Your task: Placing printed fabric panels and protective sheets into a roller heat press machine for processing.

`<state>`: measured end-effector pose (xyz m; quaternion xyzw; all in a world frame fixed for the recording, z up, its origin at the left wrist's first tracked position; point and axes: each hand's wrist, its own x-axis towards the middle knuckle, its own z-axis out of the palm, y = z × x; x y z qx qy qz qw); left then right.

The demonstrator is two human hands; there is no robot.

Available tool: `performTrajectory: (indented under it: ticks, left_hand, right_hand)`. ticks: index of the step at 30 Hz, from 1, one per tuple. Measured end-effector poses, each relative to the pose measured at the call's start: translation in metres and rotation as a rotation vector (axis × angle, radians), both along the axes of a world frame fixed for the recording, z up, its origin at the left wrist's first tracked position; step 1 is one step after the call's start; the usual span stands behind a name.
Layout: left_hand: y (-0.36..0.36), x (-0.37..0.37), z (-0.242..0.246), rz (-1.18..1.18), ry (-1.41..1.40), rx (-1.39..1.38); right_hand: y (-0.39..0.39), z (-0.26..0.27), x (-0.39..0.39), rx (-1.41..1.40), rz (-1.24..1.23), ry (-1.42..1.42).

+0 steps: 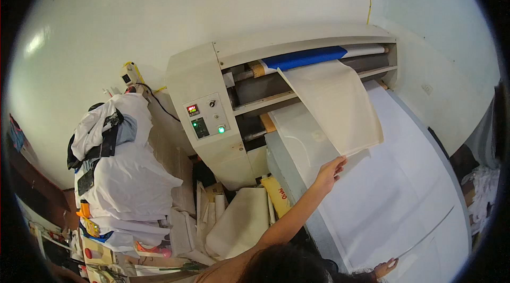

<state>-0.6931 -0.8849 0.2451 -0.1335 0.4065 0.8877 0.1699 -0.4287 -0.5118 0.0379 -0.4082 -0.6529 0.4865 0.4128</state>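
My left hand (331,171) pinches the lower corner of a cream sheet (334,100), which looks like paper or fabric. The sheet hangs out of a large roller heat press (203,84), below a roll wrapped in blue (306,58). Under it spreads a broad table covered with white sheeting (382,187). At the bottom of the view my right hand (385,269) has its thumb and finger at the near end of a thin grey strip or rod (426,233) lying across the white cover. Whether those fingers grip it, I cannot tell.
A control panel (206,115) with lit displays and a green light is on the press. White garments (127,179) are piled at left. Below the press are a large pale roll (241,217) and a yellow bag (277,195). A black cable (161,102) runs behind the press.
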Motion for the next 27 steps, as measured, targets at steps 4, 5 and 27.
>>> performTrajectory:
  ticks: [4,5,27]
  left_hand:
    - [-0.001,-0.002,0.012,-0.026,0.094,-0.058]
    - [0.0,-0.002,0.016,-0.024,0.115,-0.078]
    - [-0.011,0.007,0.033,-0.149,0.011,0.303]
  right_hand:
    - [-0.017,0.009,-0.004,-0.14,0.028,0.043]
    - [-0.016,0.002,-0.007,-0.108,0.009,0.058]
    - [-0.214,0.18,-0.119,-0.859,1.044,-0.036]
